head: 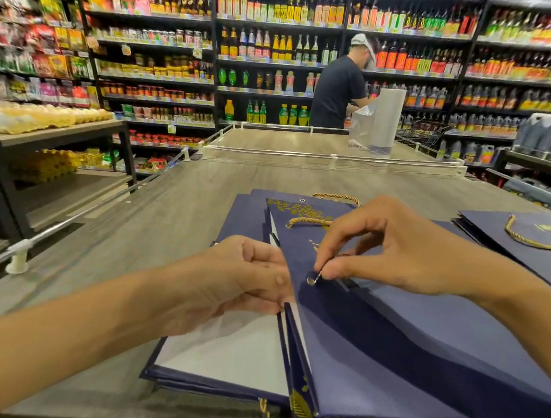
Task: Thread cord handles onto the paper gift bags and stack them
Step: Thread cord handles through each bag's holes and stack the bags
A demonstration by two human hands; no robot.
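A navy paper gift bag with gold print lies tilted in front of me, its mouth toward my left. My left hand reaches into the mouth and grips the bag's upper edge. My right hand pinches the metal tip of a gold cord right at an eyelet near that edge. The rest of the cord trails over the bag's far end. Under it lies a pile of flat navy bags without handles.
A stack of bags with gold cord handles sits at the right on the wooden table. A clear plastic rail crosses the table farther back. A person in a dark shirt stands beyond it by the bottle shelves. An egg display is at left.
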